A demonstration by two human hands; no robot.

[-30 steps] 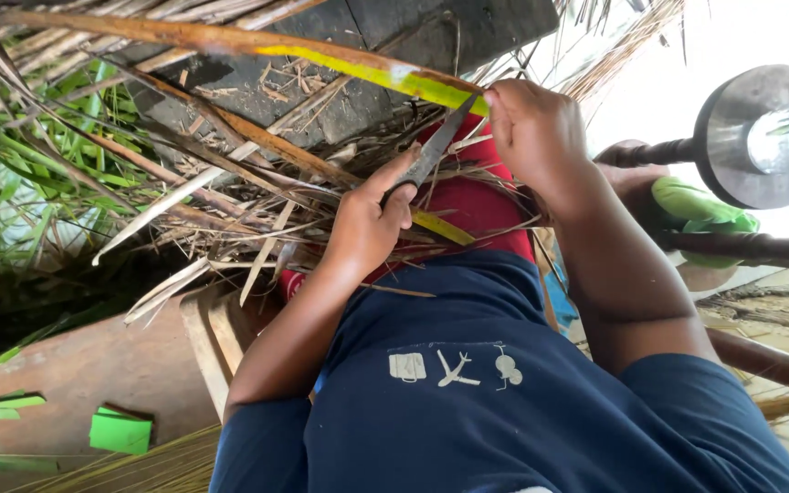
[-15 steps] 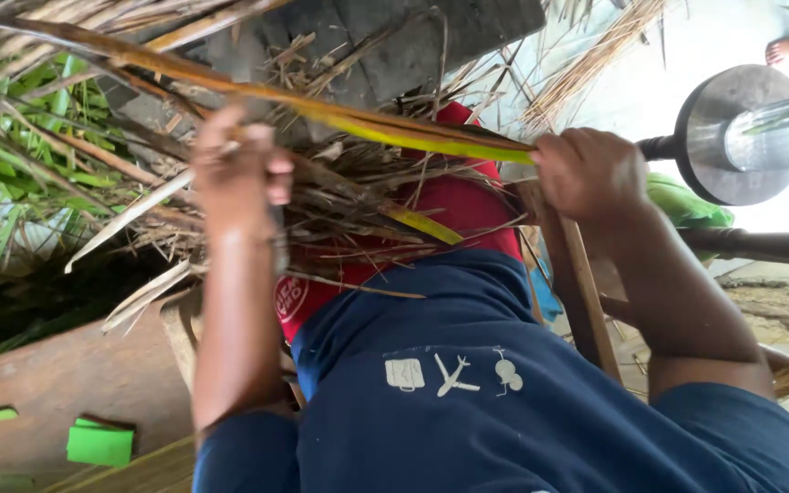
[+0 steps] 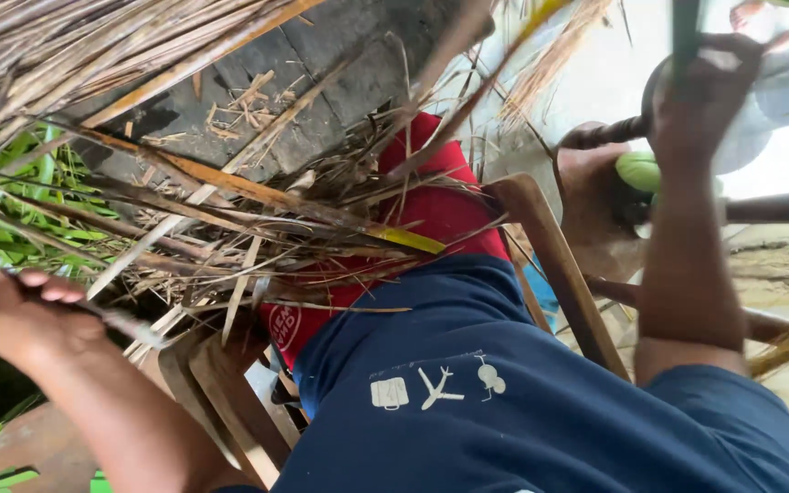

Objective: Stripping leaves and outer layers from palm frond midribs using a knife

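View: head camera, looking down over the lap.
Left hand: the left hand (image 3: pixel 20 310) was at 9 o'clock, fingers curled and pinching a thin blade (image 3: pixel 128 325) whose tip pointed toward 3 o'clock.
Right hand: the right hand (image 3: pixel 705 82) was raised at 1 o'clock, closed in a fist around a green strip (image 3: pixel 685 26) that ran up out of view.
Hands apart: they were well apart, with the lap between them.
Fronds: dry fronds (image 3: pixel 257 215) lay heaped across the red shorts (image 3: pixel 440 210) at centre and spread toward 10 o'clock over the paving (image 3: pixel 340 64).
Seat: a wooden chair (image 3: pixel 554 265) showed at 3 o'clock of the shorts and again at 7 o'clock.
Handling, as a judgement: the strip looked best kept taut in the fist, and the blade edge turned away from the thigh and the other arm.
Containers: none showed; the fronds lay loose, and a green-tipped object (image 3: pixel 639 171) at 2 o'clock was too blurred to identify.
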